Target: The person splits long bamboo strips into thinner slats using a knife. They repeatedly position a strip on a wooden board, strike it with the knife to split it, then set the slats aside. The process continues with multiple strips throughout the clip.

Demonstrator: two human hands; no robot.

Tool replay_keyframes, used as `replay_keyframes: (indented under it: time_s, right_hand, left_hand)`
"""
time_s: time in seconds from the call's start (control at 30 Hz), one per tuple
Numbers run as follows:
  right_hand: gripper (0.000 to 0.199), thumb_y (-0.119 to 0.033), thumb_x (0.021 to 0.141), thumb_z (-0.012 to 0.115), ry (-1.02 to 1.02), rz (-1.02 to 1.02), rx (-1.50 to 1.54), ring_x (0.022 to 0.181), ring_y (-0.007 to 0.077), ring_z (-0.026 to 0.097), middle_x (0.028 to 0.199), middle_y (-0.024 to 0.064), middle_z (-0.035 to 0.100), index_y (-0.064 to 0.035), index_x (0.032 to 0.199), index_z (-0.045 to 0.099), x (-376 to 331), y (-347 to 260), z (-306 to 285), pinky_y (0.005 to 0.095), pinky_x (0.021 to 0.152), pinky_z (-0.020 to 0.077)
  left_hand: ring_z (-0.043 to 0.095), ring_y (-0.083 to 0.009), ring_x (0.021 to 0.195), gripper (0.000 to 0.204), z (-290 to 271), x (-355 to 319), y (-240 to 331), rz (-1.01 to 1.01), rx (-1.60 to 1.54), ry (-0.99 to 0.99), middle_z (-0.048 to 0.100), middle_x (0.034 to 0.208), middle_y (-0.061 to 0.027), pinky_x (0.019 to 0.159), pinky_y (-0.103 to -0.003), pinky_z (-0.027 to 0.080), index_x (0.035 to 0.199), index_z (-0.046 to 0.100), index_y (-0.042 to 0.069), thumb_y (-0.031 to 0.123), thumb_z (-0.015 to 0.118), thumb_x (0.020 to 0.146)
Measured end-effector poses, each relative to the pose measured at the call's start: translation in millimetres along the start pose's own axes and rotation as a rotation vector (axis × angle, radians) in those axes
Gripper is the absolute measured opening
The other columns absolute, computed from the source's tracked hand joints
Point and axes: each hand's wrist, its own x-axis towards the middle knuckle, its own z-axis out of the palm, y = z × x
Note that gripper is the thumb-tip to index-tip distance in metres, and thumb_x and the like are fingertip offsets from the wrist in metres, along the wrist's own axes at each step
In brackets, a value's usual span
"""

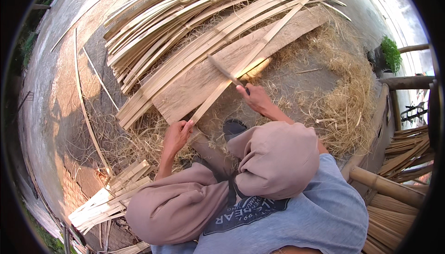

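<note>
My left hand [176, 136] is closed around the near end of a long, pale bamboo strip [212, 100]. The strip slants away to the upper right, over a wide wooden board [183, 87] on the ground. In my right hand [259, 101] is the dark handle of a knife [223, 69]. Its blade points to the upper left and lies across the strip near the strip's middle; whether its edge touches the bamboo, I cannot tell. Beyond the board, more split bamboo strips [153, 45] are heaped side by side.
Curly shavings [347, 105] cover the ground at right, with more around my left hand. Another bundle of strips [111, 198] sits at lower left. Bamboo poles [387, 187] and stacked strips [408, 154] stand at the right edge. My bent knees [278, 159] frame the work.
</note>
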Motion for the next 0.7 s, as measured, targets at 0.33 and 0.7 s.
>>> replay_keyframes:
  time_s: [0.33, 0.7]
  right_hand:
    - [0.067, -0.064, 0.101, 0.049, 0.250, -0.025, -0.042, 0.074, 0.0420, 0.069, 0.070, 0.0260, 0.065, -0.0011, 0.080, 0.061, -3.4, 49.5, -50.9, 0.0530, 0.070, 0.0516]
    - [0.072, -0.067, 0.100, 0.048, 0.248, -0.045, -0.065, 0.058, 0.0349, 0.060, 0.061, 0.0176, 0.059, -0.0008, 0.074, 0.058, -4.2, 85.6, -50.5, 0.0498, 0.060, 0.0472]
  left_hand:
    - [0.044, -0.0076, 0.052, 0.048, -26.2, -5.7, -19.3, 0.029, -0.051, 0.060, 0.050, 0.056, 0.0009, 0.050, -0.027, 0.032, 0.075, 0.065, 0.003, 0.043, 0.065, 0.100]
    - [0.041, -0.0047, 0.055, 0.044, -56.9, -72.2, -57.4, -0.202, -0.219, -0.094, 0.050, 0.061, 0.0054, 0.049, -0.025, 0.030, 0.079, 0.065, 0.003, 0.041, 0.066, 0.102]
